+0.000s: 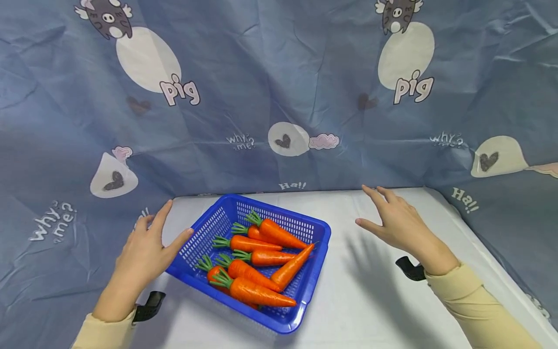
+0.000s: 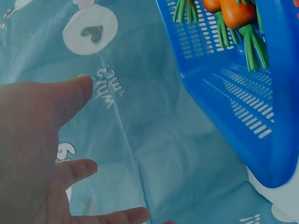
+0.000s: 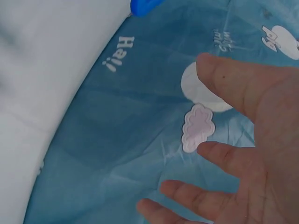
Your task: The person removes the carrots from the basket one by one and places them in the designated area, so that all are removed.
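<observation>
A blue plastic basket [image 1: 315, 286] with slotted walls sits on the white surface, turned at an angle. Several orange carrots [image 1: 261, 292] with short green stems lie inside it. My left hand [image 1: 143, 252] is held by the basket's left side, thumb and fingers spread, holding nothing. In the left wrist view the basket [image 2: 224, 116] appears apart from that hand [image 2: 32, 140]. Over the white surface to the right, my right hand [image 1: 398, 220] is raised with its fingers spread and nothing in them. The right wrist view shows the same hand [image 3: 261, 140] away from the basket.
The white tabletop [image 1: 344, 310] extends under and right of the basket. A blue cloth [image 1: 244, 97] printed with pigs, hearts and words hangs behind it and along the sides. Black straps [image 1: 149, 306] circle both wrists. The right hand casts a shadow on the tabletop.
</observation>
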Demonstrator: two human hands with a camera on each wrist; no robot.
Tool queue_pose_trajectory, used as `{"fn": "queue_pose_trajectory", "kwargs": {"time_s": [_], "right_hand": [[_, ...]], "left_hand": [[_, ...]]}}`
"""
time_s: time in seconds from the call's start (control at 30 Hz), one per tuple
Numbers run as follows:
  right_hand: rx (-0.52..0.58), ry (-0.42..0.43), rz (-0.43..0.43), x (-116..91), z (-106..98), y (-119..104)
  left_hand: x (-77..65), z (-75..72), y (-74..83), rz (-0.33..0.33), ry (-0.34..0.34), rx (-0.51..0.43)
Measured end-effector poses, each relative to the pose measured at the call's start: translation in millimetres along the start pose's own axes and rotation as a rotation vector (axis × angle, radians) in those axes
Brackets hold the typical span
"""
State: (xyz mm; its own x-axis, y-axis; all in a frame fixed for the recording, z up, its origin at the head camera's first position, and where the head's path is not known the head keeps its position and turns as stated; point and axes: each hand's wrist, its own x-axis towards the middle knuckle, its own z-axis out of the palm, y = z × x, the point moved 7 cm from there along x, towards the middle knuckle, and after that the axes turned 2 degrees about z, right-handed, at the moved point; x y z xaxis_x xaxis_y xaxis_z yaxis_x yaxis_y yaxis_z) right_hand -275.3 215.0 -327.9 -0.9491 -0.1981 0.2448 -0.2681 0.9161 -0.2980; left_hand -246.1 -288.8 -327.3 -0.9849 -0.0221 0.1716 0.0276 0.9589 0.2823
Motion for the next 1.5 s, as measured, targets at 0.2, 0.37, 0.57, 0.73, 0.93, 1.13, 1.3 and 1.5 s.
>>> {"fn": "queue_pose_trajectory", "kwargs": {"time_s": [0.2,0.37,0.57,0.73,0.93,1.13,1.3,1.5], "right_hand": [[0.052,-0.048,-0.011,3,9,-12],[0.078,-0.083,-0.037,7,20,-27],[0.080,-0.119,-0.071,14,34,-43],[0.096,-0.146,-0.088,21,43,-57],[0.119,-0.186,-0.097,26,53,-69],[0.143,-0.209,-0.109,29,60,-76],[0.164,-0.236,-0.110,33,68,-82],[0.157,-0.252,-0.111,38,75,-91]], "left_hand": [[0.6,3.9,-13.7,-0.026,-0.041,-0.027],[0.1,8.8,-27.4,-0.032,-0.056,-0.048],[-0.7,17.5,-41.0,-0.014,-0.097,-0.073],[-1.0,24.4,-51.6,-0.013,-0.114,-0.100],[-2.9,33.4,-60.0,0.011,-0.103,-0.141],[-6.4,42.6,-67.2,-0.023,-0.125,-0.172],[-10.7,46.0,-73.6,-0.039,-0.162,-0.207],[-14.5,52.9,-80.5,-0.053,-0.195,-0.254]]}}
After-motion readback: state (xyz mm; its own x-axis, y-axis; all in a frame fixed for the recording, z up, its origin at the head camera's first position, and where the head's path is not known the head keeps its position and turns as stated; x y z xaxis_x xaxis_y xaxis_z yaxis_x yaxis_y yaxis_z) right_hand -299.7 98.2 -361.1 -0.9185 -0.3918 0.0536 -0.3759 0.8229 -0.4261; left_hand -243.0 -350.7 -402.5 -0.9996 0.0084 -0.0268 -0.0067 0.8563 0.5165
